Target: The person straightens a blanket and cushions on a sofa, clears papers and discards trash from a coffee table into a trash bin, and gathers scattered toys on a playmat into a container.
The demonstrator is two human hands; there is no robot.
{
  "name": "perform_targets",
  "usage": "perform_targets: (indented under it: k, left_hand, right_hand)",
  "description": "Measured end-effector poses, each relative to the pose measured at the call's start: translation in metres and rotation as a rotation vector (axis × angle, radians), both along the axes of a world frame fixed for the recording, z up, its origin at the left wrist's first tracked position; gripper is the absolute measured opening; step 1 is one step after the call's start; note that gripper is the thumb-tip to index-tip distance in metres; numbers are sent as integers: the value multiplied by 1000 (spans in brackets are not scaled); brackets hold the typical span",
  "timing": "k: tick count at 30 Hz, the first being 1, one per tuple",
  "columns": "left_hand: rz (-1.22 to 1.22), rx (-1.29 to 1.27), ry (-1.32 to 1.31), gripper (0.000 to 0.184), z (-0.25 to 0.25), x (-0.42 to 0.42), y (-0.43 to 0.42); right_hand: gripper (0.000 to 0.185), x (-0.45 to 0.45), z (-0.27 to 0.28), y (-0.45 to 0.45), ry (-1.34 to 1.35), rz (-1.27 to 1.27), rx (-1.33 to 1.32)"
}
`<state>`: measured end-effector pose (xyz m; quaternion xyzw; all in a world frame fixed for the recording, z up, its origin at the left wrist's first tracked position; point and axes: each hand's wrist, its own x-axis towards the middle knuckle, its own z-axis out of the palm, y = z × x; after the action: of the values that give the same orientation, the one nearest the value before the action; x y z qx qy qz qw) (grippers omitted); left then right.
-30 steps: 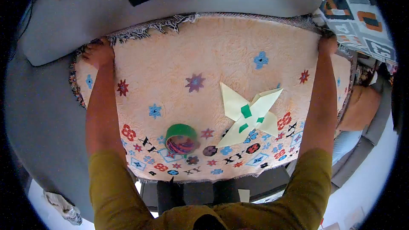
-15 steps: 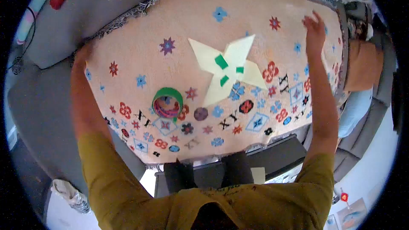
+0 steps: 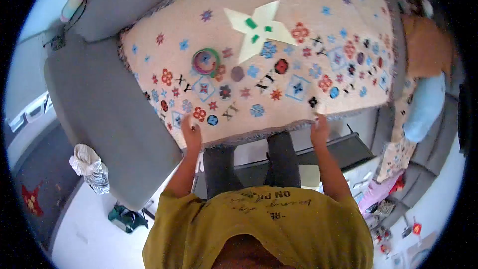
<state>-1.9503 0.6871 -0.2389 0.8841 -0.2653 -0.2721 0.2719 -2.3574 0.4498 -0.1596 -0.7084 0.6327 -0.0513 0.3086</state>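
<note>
A peach blanket (image 3: 164,60) with coloured flowers and letters lies spread over the sofa. My left hand (image 3: 191,130) is at its near left edge, fingers bent close to the cloth. At the near right edge is my right hand (image 3: 319,123), blurred, fingertips at the fringe. Whether either hand grips the cloth is too unclear to tell. A pale yellow four-pointed paper shape (image 3: 256,35) with green tape pieces lies on the blanket's far middle. Left of it stands a roll of green tape (image 3: 205,62).
Grey sofa seat (image 3: 99,104) at left, with a crumpled bag (image 3: 91,168) by its edge. A brown cushion (image 3: 425,45) and a light blue item (image 3: 425,107) are at right. A dark low table (image 3: 338,157) stands near my legs.
Both hands have come from the blanket's far left and far right sides to its near edge. The view has shifted, so the blanket, paper shape and tape appear higher.
</note>
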Motion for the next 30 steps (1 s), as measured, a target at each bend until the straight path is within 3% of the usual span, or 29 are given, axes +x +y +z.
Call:
perform_targets:
  k: [1,2,4,7,10,11,13,16,17,19,21,23,24,26,29,30]
  left_hand:
    - [-50,24,136,42,-6,-36,29]
    - [-118,224,499,37,55,-58,3]
    - [-539,214,677,36,78,-92,18]
    - [-886,275,892,32,109,-109,9]
    - [-842,414,777,35,137,-106,-21]
    - [-983,49,500,34,128,-102,-22]
    - [-826,64,404,33,124,-103,-26]
    - [-574,148,441,32,79,-112,-2]
    - [-583,139,435,33,94,-127,-10]
    - [-651,210,349,35,105,-163,-20]
    - [-764,368,193,38,91,-196,-21]
    - [-571,486,348,44,98,-250,-64]
    - [-463,534,419,47,100,-280,-95]
    - [-619,424,282,54,82,-320,-146]
    - [-669,313,222,62,44,-350,-219]
    - [-673,180,190,61,37,-353,-245]
  right_hand:
    - [34,-20,-4,17,-18,37,4]
    - [32,-42,-9,35,-33,73,10]
    - [30,-75,26,70,108,32,76]
    - [28,-121,84,131,243,-25,104]
    - [25,-180,108,163,359,-20,-10]
    - [25,-198,107,161,344,-83,31]
    - [24,-232,97,142,306,-200,113]
    - [29,-269,53,70,366,-232,207]
    - [33,-280,22,38,449,-212,143]
    - [34,-306,-6,-28,343,39,-24]
    - [34,-324,-53,-103,697,288,81]
    - [36,-315,-17,-170,234,-311,227]
    - [39,-323,-19,-198,233,-334,165]
    - [46,-335,-31,-241,230,-383,46]
    - [45,-353,-56,-294,511,-248,-199]
    - [45,-358,-65,-310,456,-390,-196]
